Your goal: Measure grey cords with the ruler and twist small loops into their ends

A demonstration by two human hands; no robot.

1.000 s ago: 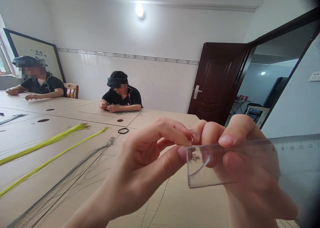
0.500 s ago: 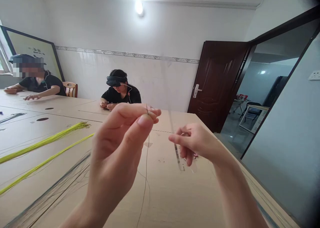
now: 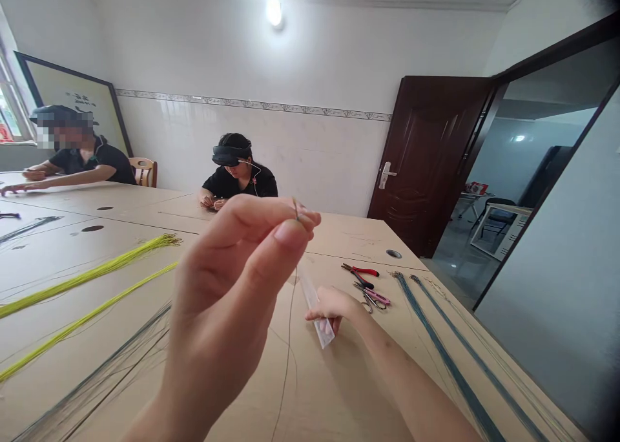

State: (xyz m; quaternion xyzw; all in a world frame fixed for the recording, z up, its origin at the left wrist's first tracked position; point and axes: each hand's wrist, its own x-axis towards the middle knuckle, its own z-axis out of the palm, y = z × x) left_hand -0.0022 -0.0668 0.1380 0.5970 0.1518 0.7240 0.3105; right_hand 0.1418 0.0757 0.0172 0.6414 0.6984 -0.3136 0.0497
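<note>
The left hand is raised over the desk, thumb and forefinger pressed together on a thin greyish cord; a short end projects above the fingertips, and the remainder runs down toward the desk's near side, contact with the surface not determinable. The right hand, farther out, grasps a clear plastic ruler, thumb at one edge and fingers visible through it; whether the ruler touches the desk cannot be told. Just beyond the right hand, toward the desk's right edge, lie red-handled pliers, small metal scissors and a pink tool, grouped closely together. Along the right edge run a thick teal cord bundle and a thinner teal cord bundle. On the left part of the desk lie a thick yellow-green bundle, a thinner yellow-green bundle and a loose grey bundle. Two co-workers in dark tops sit at the far side, one beyond the left hand, one toward the far left corner.
</note>
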